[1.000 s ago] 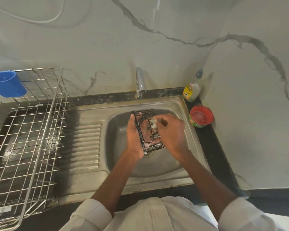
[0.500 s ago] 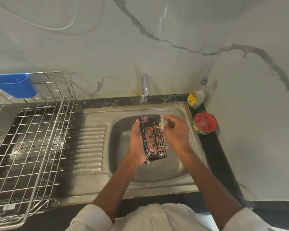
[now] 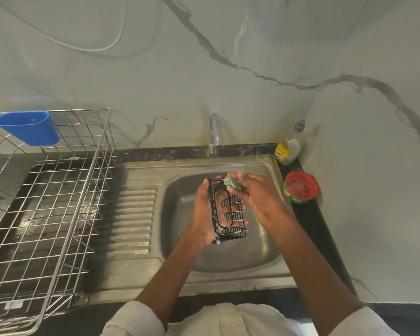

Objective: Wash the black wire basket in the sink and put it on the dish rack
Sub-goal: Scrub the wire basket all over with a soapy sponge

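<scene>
As before — scrubber [image 3: 232,184] higher on basket [image 3: 229,214].

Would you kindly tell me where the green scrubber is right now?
In the head view, the green scrubber is pinched in the right hand, against the far end of the black wire basket, above the sink.

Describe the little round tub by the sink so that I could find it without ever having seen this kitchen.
Start at the steel sink and go to the dark counter strip along its right edge, toward the wall corner. The round tub sits there, just nearer the person than the dish soap bottle. It is low and open, red inside with a green label, while the bottle is tall, pale and capped.
</scene>
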The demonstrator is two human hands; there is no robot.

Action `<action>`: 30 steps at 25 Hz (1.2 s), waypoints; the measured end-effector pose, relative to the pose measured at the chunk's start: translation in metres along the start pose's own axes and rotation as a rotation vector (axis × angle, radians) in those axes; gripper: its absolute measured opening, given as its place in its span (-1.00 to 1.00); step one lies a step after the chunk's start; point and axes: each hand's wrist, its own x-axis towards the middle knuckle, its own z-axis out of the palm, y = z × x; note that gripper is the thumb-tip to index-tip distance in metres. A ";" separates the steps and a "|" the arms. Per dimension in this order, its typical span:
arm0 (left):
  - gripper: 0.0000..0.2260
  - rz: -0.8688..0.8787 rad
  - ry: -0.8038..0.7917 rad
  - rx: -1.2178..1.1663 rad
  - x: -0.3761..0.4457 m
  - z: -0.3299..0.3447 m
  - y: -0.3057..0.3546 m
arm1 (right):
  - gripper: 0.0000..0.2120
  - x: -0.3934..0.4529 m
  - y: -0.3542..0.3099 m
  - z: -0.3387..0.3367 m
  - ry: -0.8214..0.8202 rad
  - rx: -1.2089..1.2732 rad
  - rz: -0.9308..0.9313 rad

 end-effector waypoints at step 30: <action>-0.27 -0.044 0.055 0.129 0.006 -0.001 0.002 | -0.83 0.000 0.009 0.044 0.231 -0.940 -0.485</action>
